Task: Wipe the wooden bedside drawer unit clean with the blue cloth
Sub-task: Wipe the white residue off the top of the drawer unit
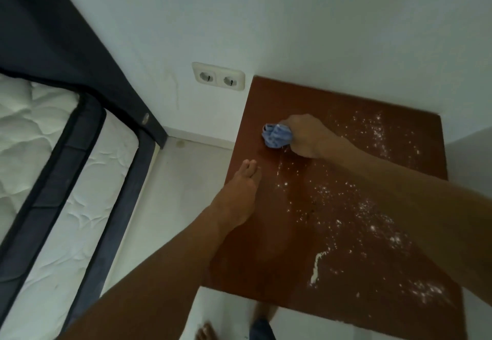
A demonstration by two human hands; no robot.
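A home bedroom: mattress (40,137), wall socket (218,80), bedside unit (332,206).

bed (53,166) left | drawer unit (266,206) right | cloth (275,136) on unit

Dim, flat, bluish light; soft focus, wide-angle bending at edges.

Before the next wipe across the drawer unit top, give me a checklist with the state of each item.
1. Blue cloth gripped in the right hand: ok, bunched in the fist.
2. Cloth touching the drawer unit top: ok, or so it looks.
3. Left hand out of the wiping path: ok, flat along the top's left edge.
4. White powder cleared: not ok, specks cover the middle and right side, with a thick streak near the front.
5. Left strip of the top clean: ok, no specks visible.
6. Drawer fronts clean: cannot tell, out of view.
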